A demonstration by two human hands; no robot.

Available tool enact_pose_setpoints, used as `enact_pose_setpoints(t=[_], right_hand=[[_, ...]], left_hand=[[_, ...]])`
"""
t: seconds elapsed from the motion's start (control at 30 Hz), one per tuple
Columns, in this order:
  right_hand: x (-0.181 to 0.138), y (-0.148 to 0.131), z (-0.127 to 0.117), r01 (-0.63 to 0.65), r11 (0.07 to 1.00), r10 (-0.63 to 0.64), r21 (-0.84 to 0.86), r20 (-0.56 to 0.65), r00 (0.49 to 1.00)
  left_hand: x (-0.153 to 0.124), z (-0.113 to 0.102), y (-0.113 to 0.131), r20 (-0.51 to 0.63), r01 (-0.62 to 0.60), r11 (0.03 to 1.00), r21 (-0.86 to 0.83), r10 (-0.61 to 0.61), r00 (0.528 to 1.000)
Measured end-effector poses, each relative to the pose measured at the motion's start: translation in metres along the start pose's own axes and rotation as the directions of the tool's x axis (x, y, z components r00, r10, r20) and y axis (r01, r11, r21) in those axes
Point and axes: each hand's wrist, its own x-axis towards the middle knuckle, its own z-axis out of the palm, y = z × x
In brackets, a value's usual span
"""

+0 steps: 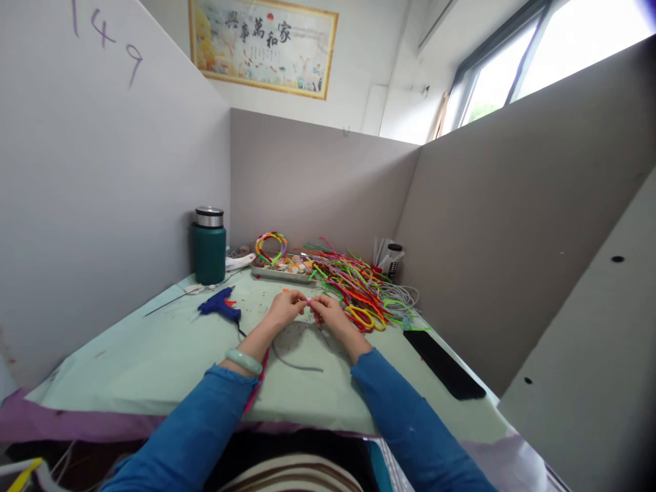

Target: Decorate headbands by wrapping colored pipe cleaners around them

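Observation:
My left hand [287, 307] and my right hand [328, 313] meet over the middle of the table, fingertips pinched together on a thin pink pipe cleaner [309, 301]. A pink strand [256, 386] trails back under my left wrist toward the table edge. A grey hairband [296, 355] lies curved on the table just below my hands. Both sleeves are blue, and a pale green bangle [244, 360] sits on my left wrist.
A pile of coloured pipe cleaners [359, 287] lies behind and right of my hands. A blue glue gun [220, 305] rests at the left, a green flask [209, 247] stands behind it, and a metal tray [279, 268] holds small pieces. A black phone [443, 365] lies at the right. Grey partitions enclose the table.

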Motion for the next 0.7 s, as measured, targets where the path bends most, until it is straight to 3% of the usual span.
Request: enact_pose_setpoints(t=[0.2,0.4,0.57,0.7], right_hand=[[0.000,0.002,0.002,-0.018,1.000,0.018,-0.019,-0.007,1.000],[0.003,0.002,-0.002,-0.042,0.999,0.042,-0.023,0.019,0.999],[0.005,-0.005,-0.012,0.103,0.972,-0.090,-0.209,0.072,0.993],[0.004,-0.007,-0.009,0.029,0.998,-0.026,-0.058,0.050,0.998]], left_hand=[[0.004,0.003,-0.009,0.002,-0.038,0.999,-0.028,0.039,0.999],[-0.001,0.001,0.001,0.008,-0.086,0.992,0.090,0.085,0.996],[-0.004,0.000,0.006,0.064,-0.099,0.986,0.131,0.092,0.994],[-0.002,0.001,0.005,-0.017,-0.101,0.990,0.099,0.103,0.995]])
